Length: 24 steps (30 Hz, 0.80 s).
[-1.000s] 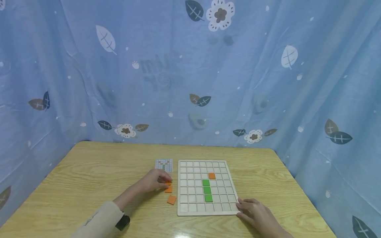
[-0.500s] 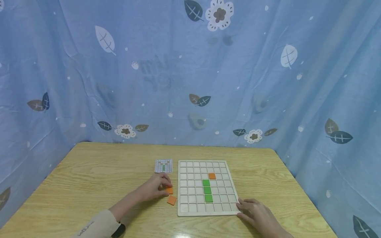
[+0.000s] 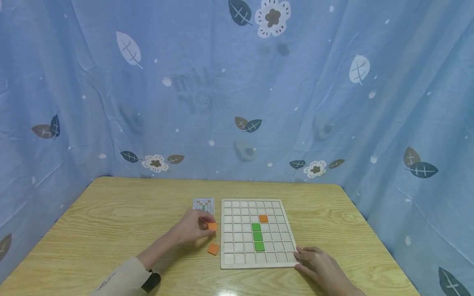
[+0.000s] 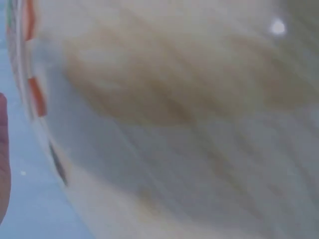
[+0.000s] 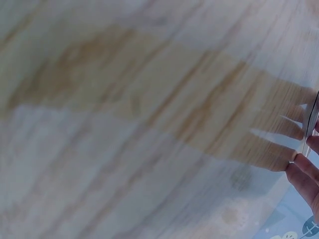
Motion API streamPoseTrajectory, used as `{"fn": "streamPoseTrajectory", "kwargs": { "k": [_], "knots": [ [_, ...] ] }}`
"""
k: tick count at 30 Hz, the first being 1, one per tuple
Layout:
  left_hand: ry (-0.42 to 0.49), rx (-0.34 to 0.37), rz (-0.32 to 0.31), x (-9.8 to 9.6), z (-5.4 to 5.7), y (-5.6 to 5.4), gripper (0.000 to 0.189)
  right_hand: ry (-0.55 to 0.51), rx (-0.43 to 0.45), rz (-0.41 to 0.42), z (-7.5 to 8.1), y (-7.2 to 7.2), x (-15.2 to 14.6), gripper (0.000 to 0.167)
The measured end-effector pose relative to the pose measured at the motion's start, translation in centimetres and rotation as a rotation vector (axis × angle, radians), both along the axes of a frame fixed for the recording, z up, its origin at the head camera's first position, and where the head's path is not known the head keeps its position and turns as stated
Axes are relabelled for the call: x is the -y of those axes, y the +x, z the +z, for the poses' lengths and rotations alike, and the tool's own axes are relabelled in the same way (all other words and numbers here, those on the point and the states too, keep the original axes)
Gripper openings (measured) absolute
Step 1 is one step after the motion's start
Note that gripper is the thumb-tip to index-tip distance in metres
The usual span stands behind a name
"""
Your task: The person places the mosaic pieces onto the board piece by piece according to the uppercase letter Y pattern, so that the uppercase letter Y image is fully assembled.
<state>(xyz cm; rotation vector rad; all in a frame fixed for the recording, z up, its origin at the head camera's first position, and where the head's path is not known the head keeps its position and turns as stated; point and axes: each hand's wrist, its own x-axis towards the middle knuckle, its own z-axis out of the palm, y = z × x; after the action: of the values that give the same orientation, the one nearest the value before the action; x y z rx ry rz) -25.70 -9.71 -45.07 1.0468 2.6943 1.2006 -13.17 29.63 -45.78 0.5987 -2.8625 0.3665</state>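
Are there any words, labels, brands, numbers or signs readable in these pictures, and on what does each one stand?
None can be read with certainty.
Curtain: faint letter-like shapes, too blurred to read.
Left sleeve: a small dark mark, perhaps writing, too small to read.
Card: a coloured grid, no letters that I can make out.
Board and tiles: no text to be seen.

Curtained-off nook, apparently indoors; whether home, classroom or studio, cannot tell. Pale blue curtain (image 3: 207, 90) closes in the back and both sides, printed with leaves (image 3: 129, 48) and flowers (image 3: 273, 17), homely in pattern. Wood-grain tabletop (image 3: 129, 209) set close against it, rounded far corners, bright glare at near edge. Grid board (image 3: 235, 237) and small printed card (image 3: 203, 202) lend a playroom or puzzle-corner look.
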Motion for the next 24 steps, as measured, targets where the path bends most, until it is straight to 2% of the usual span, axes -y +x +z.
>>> {"fn": "streamPoseTrajectory", "kwargs": {
  "k": [6, 12, 17, 24],
  "knots": [
    [0.049, -0.056, -0.006, -2.0, 1.1, -0.5, 0.019, 0.005, 0.015, -0.005, 0.2, 0.0, 0.1, 0.035],
    [0.099, -0.011, 0.004, -4.7, 1.8, -1.0, 0.018, 0.008, -0.005, -0.001, 0.2, 0.1, 0.1, 0.036],
    [0.122, -0.016, 0.001, -7.0, 2.1, -1.5, 0.017, 0.011, -0.014, 0.006, 0.3, 0.0, 0.0, 0.037],
    [0.145, 0.027, -0.009, -9.8, 2.9, -1.9, 0.016, 0.007, -0.017, 0.015, 0.3, 0.0, 0.0, 0.037]
  ]
}}
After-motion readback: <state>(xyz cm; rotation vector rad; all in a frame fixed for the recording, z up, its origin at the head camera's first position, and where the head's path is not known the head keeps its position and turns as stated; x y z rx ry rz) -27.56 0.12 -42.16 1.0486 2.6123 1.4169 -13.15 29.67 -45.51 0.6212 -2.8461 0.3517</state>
